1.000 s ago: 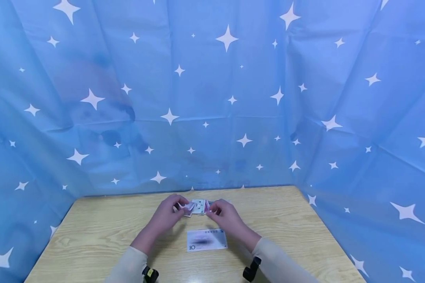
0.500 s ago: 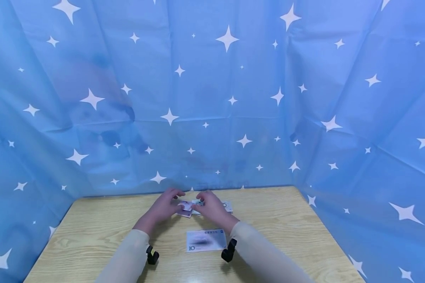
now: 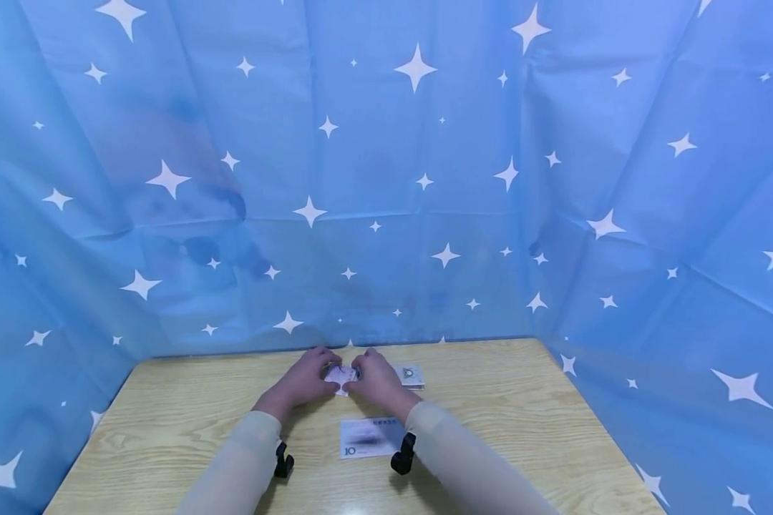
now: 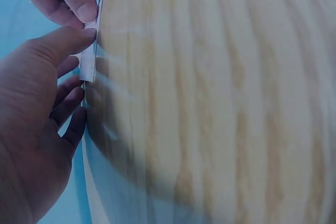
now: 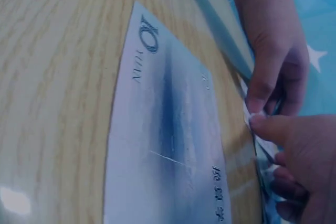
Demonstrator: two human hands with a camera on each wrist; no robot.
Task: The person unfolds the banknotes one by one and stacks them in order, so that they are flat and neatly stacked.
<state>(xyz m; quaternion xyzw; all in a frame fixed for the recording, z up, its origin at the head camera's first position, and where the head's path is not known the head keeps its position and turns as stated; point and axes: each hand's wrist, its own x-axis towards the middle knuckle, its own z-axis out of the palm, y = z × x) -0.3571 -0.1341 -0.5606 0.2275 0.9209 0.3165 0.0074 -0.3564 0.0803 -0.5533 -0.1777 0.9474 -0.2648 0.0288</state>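
Pinching a pinkish note (image 3: 340, 376), left hand (image 3: 301, 381) and right hand (image 3: 378, 383) seem to be squaring it up. Next move probably wants a light touch.

Head view: bright, even, cool blue cast. Hot spot on the bench (image 3: 167, 429) at bottom edge; soft shadows under the sleeves (image 3: 470, 454). Backdrop (image 3: 386, 164) shades gently along its folds. Pinched notes (image 3: 340, 377) too small to read.

Left wrist: dimmer, bluish, soft focus. Left fingers (image 4: 76, 124) dull and low-contrast, wide soft-edged shadow across the bench beside them, faint pale streaks on the grain, bench edge bowed.

Right wrist: blown-out glare patch lower left. 10-yuan note (image 5: 157, 129) has legible numerals, blurry dark band mid-face. Right fingers (image 5: 289, 188) dim, slightly soft; bench edge curves.
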